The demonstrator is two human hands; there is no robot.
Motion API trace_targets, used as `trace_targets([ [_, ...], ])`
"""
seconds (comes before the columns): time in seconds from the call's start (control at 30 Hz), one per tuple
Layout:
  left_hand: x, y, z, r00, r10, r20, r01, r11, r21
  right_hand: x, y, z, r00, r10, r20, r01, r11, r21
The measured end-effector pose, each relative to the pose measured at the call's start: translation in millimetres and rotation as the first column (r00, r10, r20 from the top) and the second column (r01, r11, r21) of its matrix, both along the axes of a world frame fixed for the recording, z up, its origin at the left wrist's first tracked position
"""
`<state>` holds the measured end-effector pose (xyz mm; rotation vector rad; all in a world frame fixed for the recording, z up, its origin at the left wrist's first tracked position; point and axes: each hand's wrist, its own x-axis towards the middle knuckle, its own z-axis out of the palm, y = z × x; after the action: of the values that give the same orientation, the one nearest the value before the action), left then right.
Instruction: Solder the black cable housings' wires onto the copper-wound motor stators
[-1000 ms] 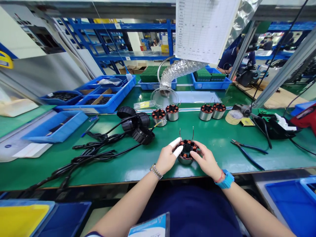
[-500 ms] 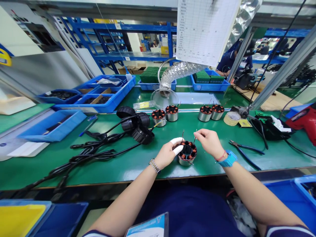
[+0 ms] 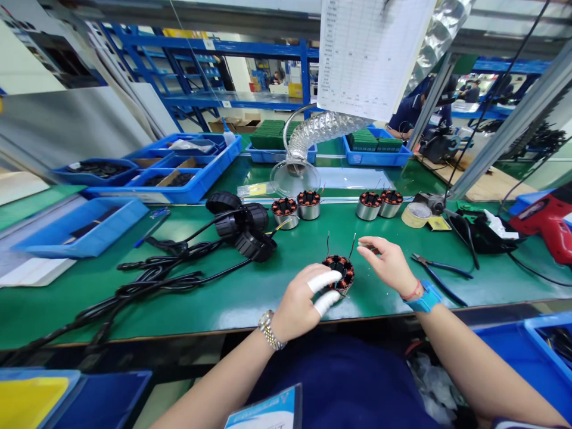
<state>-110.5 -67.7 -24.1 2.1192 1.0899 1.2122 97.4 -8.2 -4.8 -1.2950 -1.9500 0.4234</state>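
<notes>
A motor stator (image 3: pixel 345 271) with copper windings and a metal shell stands upright near the bench's front edge. My left hand (image 3: pixel 308 295), with white finger covers on two fingers, grips its left side and hides part of the shell. Two thin wires rise from the back of the stator. Just right of the right-hand wire (image 3: pixel 353 243) is my right hand (image 3: pixel 384 262), its thumb and fingers apart with nothing between them. More stators (image 3: pixel 286 214) stand behind, two at the left and a pair (image 3: pixel 369 207) at the right.
Black round housings (image 3: pixel 254 238) with coiled cables lie at the left. Diagonal cutters (image 3: pixel 440 277), a tape roll (image 3: pixel 416 214) and a red power tool (image 3: pixel 543 223) are at the right. A silver duct (image 3: pixel 328 126) with a clear hood, and blue bins (image 3: pixel 192 189), stand behind.
My right hand has let go of the wire and moved slightly right, fingers parting. My left hand has shifted down and now wraps the stator's left side.
</notes>
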Motion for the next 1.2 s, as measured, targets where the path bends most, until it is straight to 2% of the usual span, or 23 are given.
trace_targets([
  [0.07,8,-5,5.5,0.996,-0.082,-0.031,0.082,0.997,0.014,3,-3,-3.0,1.0,0.002,0.008,-0.002,1.0,-0.02],
  [0.13,16,-1,8.4,1.0,-0.004,0.003,0.005,0.994,-0.108,9,-4,-6.4,1.0,0.014,0.024,-0.014,1.0,-0.021],
  [0.23,22,10,9.2,0.99,0.111,0.089,-0.075,0.937,-0.34,36,-4,-13.8,0.996,0.016,0.091,-0.015,1.0,-0.005],
  [0.37,22,16,9.7,0.971,0.152,0.185,-0.046,0.877,-0.479,92,-6,-23.5,0.965,-0.148,0.216,0.143,0.989,0.039],
  [0.43,22,15,10.2,0.969,0.15,0.198,-0.034,0.868,-0.495,103,-12,-20.9,0.961,-0.194,0.199,0.19,0.981,0.038],
  [0.5,23,14,9.9,0.971,0.136,0.199,-0.026,0.88,-0.475,92,-21,-11.7,0.98,-0.152,0.127,0.149,0.988,0.03],
  [0.6,23,13,7.8,0.97,0.123,0.209,-0.022,0.903,-0.43,45,-30,6.8,0.998,0.056,0.0,-0.056,0.998,-0.034],
  [0.7,23,13,5.9,0.971,0.109,0.215,-0.013,0.914,-0.406,-1,-29,18.8,0.956,0.265,-0.123,-0.281,0.951,-0.13],
  [0.77,23,13,5.6,0.975,0.098,0.202,-0.013,0.924,-0.383,-18,-25,20.9,0.931,0.32,-0.177,-0.346,0.927,-0.143],
  [1.03,20,11,5.0,0.99,0.081,0.118,-0.064,0.988,-0.14,-25,-21,17.3,0.917,0.354,-0.182,-0.382,0.912,-0.152],
  [1.2,19,9,-5.6,0.994,0.077,0.079,-0.072,0.995,-0.068,-31,-25,17.7,0.942,0.258,-0.214,-0.286,0.952,-0.111],
])
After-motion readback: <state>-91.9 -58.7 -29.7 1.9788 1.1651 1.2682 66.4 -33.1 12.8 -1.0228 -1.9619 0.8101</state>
